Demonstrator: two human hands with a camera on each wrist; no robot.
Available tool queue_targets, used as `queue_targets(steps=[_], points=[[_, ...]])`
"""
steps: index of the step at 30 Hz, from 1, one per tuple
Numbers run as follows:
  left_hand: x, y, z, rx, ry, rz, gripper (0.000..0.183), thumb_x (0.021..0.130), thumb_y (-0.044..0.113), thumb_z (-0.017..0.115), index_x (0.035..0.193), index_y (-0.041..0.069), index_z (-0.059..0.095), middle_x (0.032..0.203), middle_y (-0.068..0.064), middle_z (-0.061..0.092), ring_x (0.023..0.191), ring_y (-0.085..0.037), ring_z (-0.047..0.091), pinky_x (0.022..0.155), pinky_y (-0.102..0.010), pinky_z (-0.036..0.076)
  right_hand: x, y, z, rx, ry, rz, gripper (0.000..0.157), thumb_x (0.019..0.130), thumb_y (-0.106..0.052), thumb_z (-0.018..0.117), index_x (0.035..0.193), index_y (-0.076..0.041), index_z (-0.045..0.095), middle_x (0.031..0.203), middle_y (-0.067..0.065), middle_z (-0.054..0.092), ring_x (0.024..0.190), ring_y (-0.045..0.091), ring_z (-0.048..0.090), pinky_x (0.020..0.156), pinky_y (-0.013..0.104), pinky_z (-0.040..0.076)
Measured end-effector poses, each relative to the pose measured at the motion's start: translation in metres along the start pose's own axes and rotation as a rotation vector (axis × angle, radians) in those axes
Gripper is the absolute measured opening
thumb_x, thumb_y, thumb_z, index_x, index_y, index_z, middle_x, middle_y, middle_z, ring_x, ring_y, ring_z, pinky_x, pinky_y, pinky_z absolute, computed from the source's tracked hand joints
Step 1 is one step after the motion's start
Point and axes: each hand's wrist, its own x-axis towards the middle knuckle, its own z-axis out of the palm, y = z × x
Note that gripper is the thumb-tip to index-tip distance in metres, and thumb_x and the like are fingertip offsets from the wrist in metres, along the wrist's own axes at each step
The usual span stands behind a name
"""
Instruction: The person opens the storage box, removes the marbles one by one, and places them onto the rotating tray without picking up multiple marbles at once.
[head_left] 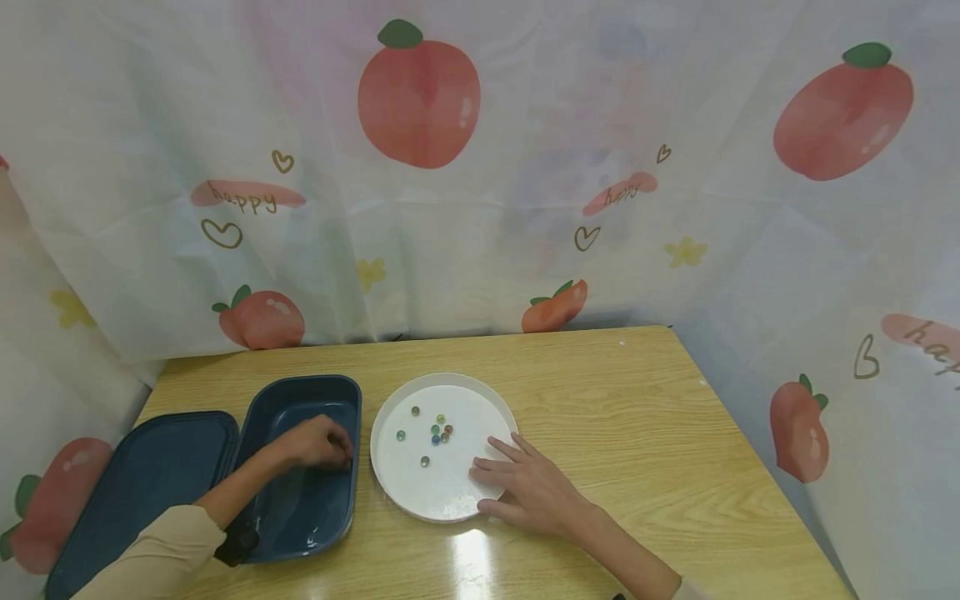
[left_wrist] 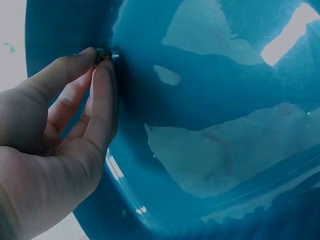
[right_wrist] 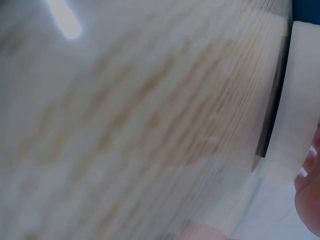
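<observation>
My left hand (head_left: 318,442) is inside the deep blue plastic box (head_left: 300,546), close to its right wall. In the left wrist view, its thumb and fingertips pinch a small glass marble (left_wrist: 103,57) with an amber and dark tint. Several glass marbles lie loose on a round white tray (head_left: 427,492) with a low rim, to the right of the box. My right hand (head_left: 532,492) rests at the tray's right rim, fingers spread over the edge. Only part of that hand shows in the right wrist view, beside the white rim (right_wrist: 295,100).
A flat dark blue lid (head_left: 161,462) lies on the table left of the box, against its side. The wooden table (head_left: 637,417) extends right of the tray. Behind and at both sides hangs a pale curtain (head_left: 495,250) printed with fruit.
</observation>
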Motion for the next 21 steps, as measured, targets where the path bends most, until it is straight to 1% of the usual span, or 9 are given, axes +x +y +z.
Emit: queue_targets(steps=[5, 11, 17, 21], points=[[-0.003, 0.002, -0.007, -0.020, 0.021, 0.025, 0.009, 0.072, 0.002, 0.067, 0.079, 0.005, 0.069, 0.074, -0.002, 0.064, 0.067, -0.015, 0.057, 0.061, -0.030, 0.048, 0.000, 0.000, 0.001, 0.000, 0.007, -0.005, 0.046, 0.089, -0.054, 0.048, 0.121, -0.023, 0.062, 0.125, -0.009, 0.056, 0.129, 0.020, 0.035, 0.106, 0.047, 0.018], [-0.008, 0.008, -0.018, -0.046, 0.059, 0.023, 0.005, 0.078, 0.007, 0.069, 0.082, 0.007, 0.069, 0.079, -0.002, 0.062, 0.070, -0.016, 0.056, 0.064, -0.032, 0.048, 0.000, 0.000, 0.001, 0.005, 0.006, -0.002, 0.046, 0.090, -0.054, 0.047, 0.121, -0.023, 0.062, 0.125, -0.009, 0.055, 0.129, 0.020, 0.035, 0.106, 0.047, 0.018], [-0.012, 0.018, -0.032, -0.111, 0.103, 0.019, 0.013, 0.082, 0.014, 0.068, 0.092, 0.005, 0.069, 0.088, -0.003, 0.064, 0.079, -0.017, 0.060, 0.073, -0.035, 0.050, 0.000, 0.000, 0.001, 0.002, 0.013, -0.011, 0.045, 0.090, -0.053, 0.047, 0.121, -0.024, 0.062, 0.125, -0.008, 0.055, 0.129, 0.021, 0.035, 0.106, 0.048, 0.019], [-0.013, 0.025, -0.038, -0.112, 0.148, 0.010, 0.019, 0.083, 0.019, 0.068, 0.096, 0.006, 0.068, 0.091, -0.003, 0.064, 0.084, -0.018, 0.061, 0.076, -0.037, 0.049, 0.000, 0.000, 0.001, 0.005, 0.013, -0.011, 0.045, 0.090, -0.053, 0.047, 0.121, -0.024, 0.062, 0.126, -0.008, 0.055, 0.129, 0.021, 0.035, 0.106, 0.049, 0.019]])
